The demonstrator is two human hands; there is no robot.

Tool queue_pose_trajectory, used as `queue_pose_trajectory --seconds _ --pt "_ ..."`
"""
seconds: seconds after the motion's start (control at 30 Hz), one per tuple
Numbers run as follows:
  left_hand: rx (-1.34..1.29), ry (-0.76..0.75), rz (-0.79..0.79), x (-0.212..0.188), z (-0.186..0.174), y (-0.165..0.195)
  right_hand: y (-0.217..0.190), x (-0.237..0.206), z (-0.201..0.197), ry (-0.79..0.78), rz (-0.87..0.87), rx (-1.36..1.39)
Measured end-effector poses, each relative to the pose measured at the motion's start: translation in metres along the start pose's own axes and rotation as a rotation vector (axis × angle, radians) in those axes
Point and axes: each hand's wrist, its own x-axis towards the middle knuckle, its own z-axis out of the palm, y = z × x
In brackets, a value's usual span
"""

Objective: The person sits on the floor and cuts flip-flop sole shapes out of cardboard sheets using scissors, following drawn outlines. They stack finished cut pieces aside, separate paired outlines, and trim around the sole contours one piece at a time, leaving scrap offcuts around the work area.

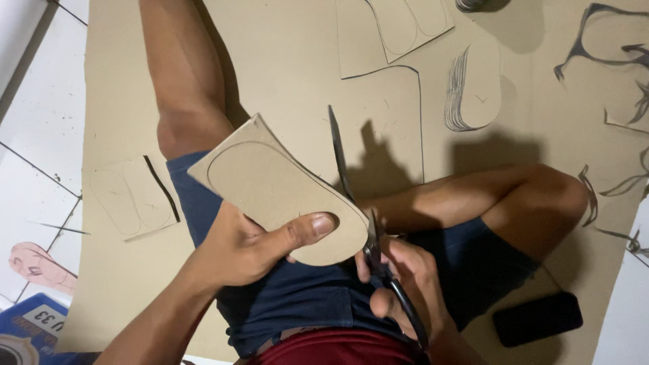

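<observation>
Above the lap, the left hand [247, 247] pinched the sole-shaped cardboard piece [280, 192] while the right hand [405, 277] gripped the black scissors [362, 223], blades apart at its curved edge, best cut by following the pencilled outline closely.

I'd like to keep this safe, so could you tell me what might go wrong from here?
The left hand pinches the cardboard sole piece with its thumb close to the open scissors in the right hand; a slip could nick it. The blades work right above the bare legs. The cut may also stray off the drawn outline.
</observation>
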Motion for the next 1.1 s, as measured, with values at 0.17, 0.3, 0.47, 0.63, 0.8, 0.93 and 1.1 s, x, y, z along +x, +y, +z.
queue_pose_trajectory --seconds 0.17,0.3,0.47,0.63,0.8,0.93,1.1 --pt "-0.080 0.008 0.036 0.007 -0.011 -0.008 0.007 -0.005 0.003 -0.051 0.052 0.088" --pt "0.015 0.089 0.042 0.004 -0.009 -0.014 0.005 -0.002 -0.001 -0.047 0.118 0.055" --pt "0.115 0.009 0.095 -0.001 -0.007 -0.009 0.000 0.005 0.005 -0.036 -0.091 -0.026" --pt "0.168 -0.002 0.064 0.000 -0.009 -0.002 0.008 -0.001 0.010 -0.020 0.003 -0.078" --pt "0.151 0.021 -0.060 -0.001 -0.008 -0.002 0.012 -0.008 0.007 -0.022 -0.044 -0.028" --pt "0.022 -0.023 0.063 -0.007 -0.002 -0.005 0.002 -0.006 0.013 0.008 -0.011 -0.123" --pt "0.075 -0.052 -0.021 -0.015 0.007 -0.011 -0.007 0.003 0.016 -0.036 -0.086 -0.008"
